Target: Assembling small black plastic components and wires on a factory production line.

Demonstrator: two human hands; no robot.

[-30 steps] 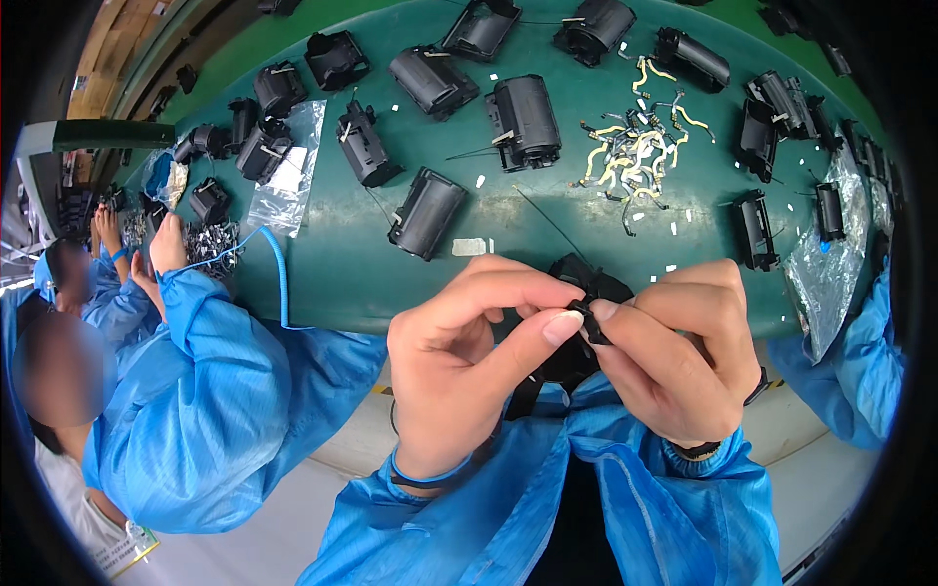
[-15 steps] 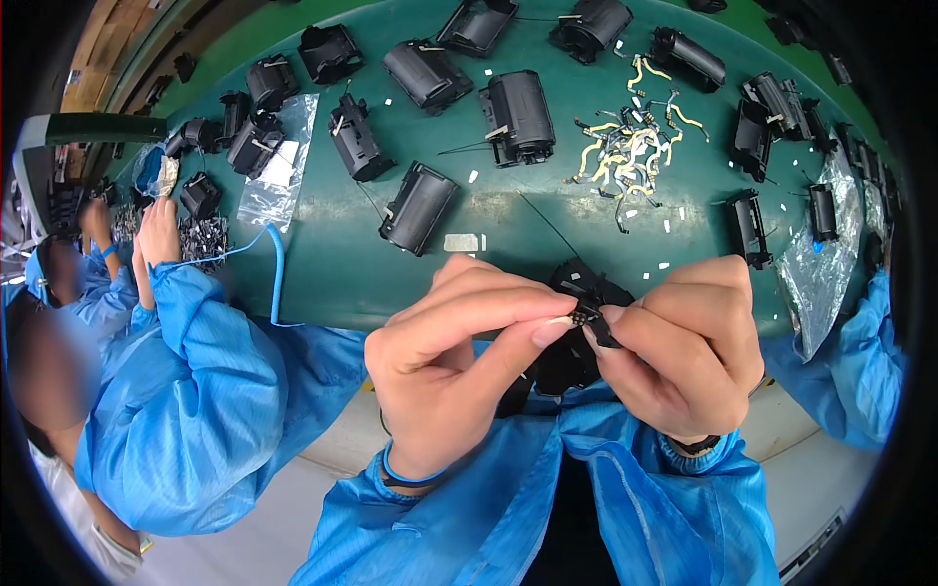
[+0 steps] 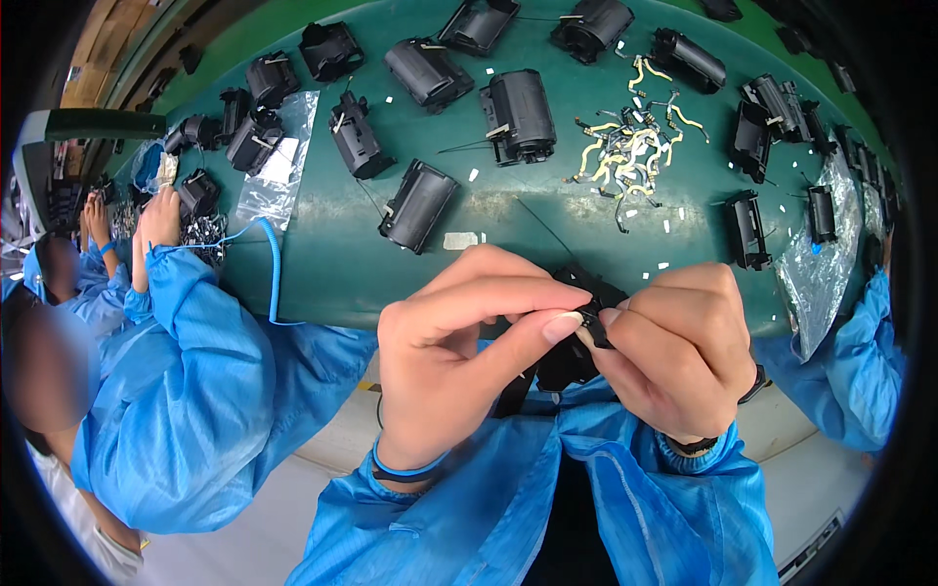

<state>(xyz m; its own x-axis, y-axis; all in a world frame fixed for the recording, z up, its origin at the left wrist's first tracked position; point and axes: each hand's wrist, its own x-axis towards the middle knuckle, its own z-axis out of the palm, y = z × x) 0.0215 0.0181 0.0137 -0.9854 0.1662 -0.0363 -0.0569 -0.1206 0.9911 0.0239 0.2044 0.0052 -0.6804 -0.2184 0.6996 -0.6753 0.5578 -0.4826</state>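
Just above my lap, my left hand point(image 3: 454, 356) pinches thumb and forefinger at a small black plastic piece point(image 3: 593, 329). Pressed against the other side of that piece are the thumb and bent fingers of my right hand point(image 3: 679, 347). The fingertips of both hands nearly meet and cover most of it. Below and behind them is a black plastic housing point(image 3: 565, 363), partly hidden by the hands. A thin black wire point(image 3: 542, 225) reaches up from it over the table edge. Whether the small piece is joined to the housing cannot be made out.
A pile of cream-and-black flat cables point(image 3: 635, 151) lies on the green table point(image 3: 342, 264). Several black housings surround it, including one at centre point(image 3: 518, 117). Clear plastic bags point(image 3: 278, 181) lie left and right. Co-workers in blue sleeves point(image 3: 195, 391) sit on both sides.
My left hand has shifted slightly right and its fingertips now cover more of the small black piece. The piece has turned a little between my fingers. The housing below stays nearly still.
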